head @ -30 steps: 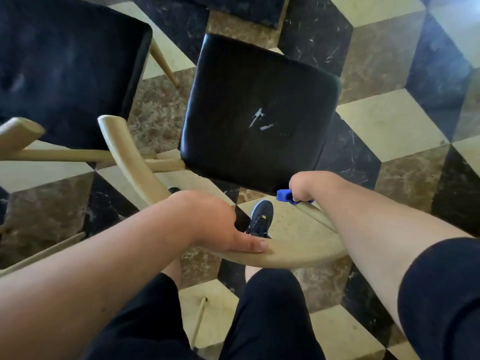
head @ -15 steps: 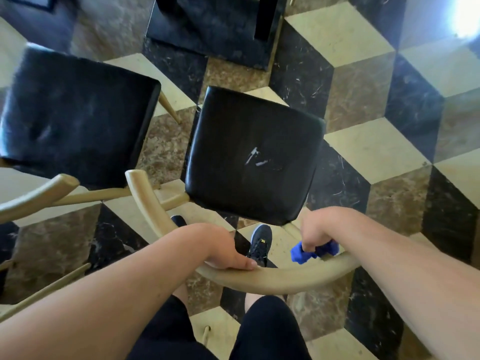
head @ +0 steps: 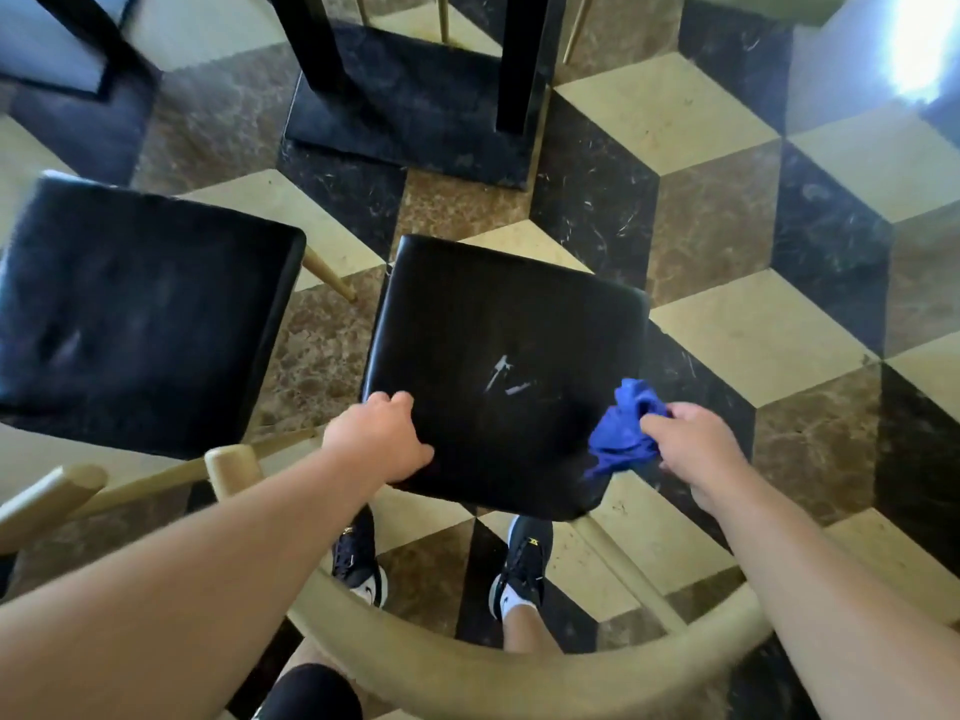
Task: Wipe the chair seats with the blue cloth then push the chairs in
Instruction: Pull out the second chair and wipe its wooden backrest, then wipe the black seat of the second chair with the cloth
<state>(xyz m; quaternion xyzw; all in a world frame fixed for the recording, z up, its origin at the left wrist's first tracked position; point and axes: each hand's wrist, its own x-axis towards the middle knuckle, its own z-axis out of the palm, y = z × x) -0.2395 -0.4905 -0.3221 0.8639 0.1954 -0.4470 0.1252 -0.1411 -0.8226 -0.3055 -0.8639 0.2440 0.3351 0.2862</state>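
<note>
The wiping looks barely begun, judging by how things lie. The nearer chair seat (head: 498, 376), black and glossy, carries pale streaks (head: 501, 379) near its middle, so it does not look clean yet. A second chair seat (head: 140, 314) sits just beside it to the left, with no hand or cloth on it; whether it has been wiped cannot be told from its dull surface. Both chairs stand well apart from the dark table base (head: 410, 103) at the top of the view, so neither is pushed in. What is left, then, seems to be most of the job: wipe the marked seat, deal with the other one, and slide both chairs toward the table.

The right hand (head: 696, 449) is closed around the blue cloth (head: 623, 433), which is bunched up in its grip with a loose wad sticking out toward the seat. The cloth is over the seat's near right corner, touching or almost touching it; which of the two is hard to tell. The left hand (head: 379, 439) rests on the seat's near left edge, fingers loosely curled over it and holding nothing else, apparently steadying the chair. The curved wooden backrest (head: 519, 683) arcs between the person and the seat, with both arms reaching over it.
</note>
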